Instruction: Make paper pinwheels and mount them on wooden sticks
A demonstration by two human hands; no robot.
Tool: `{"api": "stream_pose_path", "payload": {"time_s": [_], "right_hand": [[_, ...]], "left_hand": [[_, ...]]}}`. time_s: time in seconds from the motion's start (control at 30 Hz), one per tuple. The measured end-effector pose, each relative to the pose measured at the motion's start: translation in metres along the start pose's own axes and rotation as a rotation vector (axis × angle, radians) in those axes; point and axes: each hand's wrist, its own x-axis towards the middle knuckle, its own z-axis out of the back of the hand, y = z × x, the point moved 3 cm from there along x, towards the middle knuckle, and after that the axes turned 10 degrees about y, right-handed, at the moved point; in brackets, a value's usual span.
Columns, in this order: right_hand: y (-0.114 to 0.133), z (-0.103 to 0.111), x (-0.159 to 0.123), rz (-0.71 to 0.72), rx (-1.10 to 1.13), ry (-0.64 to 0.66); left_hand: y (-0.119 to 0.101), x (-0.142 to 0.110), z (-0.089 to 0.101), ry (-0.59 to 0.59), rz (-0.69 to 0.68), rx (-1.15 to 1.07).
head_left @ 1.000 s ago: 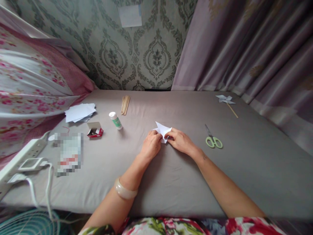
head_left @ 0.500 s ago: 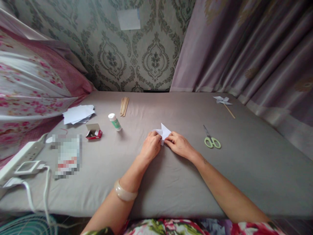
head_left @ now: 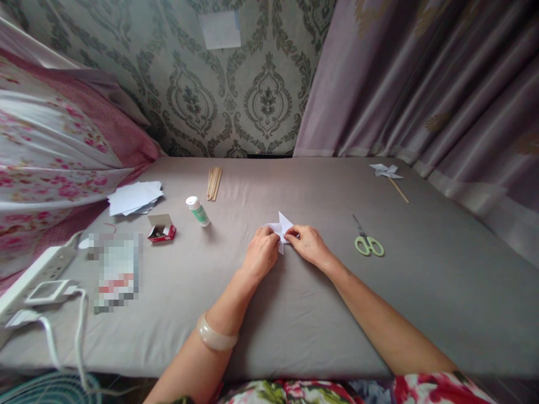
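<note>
A white paper pinwheel with pointed blades lies between my hands at the middle of the cloth-covered table. My left hand is closed on its left side, fingers pressed near the centre and hiding part of the paper. From the right, my right hand pinches a blade close to the centre. One blade points up and another sticks out below, toward me. Green-handled scissors rest to the right of my right hand. A finished paper pinwheel on a wooden stick lies at the far right.
A glue bottle stands left of my hands, with wooden sticks behind it. Further left are a small open red box, stacked white paper, a blurred packet and a white power strip with cables.
My right hand has shifted slightly up and inward over the paper. A blade now shows more clearly below the centre. The view has moved a little.
</note>
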Motion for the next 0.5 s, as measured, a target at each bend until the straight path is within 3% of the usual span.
{"api": "stream_pose_path", "payload": {"time_s": [0.27,0.5], "right_hand": [[0.0013,-0.0054,-0.0013,-0.050,-0.010,-0.048],[0.0053,-0.0065,-0.0006,-0.006,-0.058,-0.073]], "left_hand": [[-0.0021,-0.0002,0.0024,0.001,0.003,-0.006],[-0.0029,-0.0004,0.0014,0.024,0.021,0.014]]}}
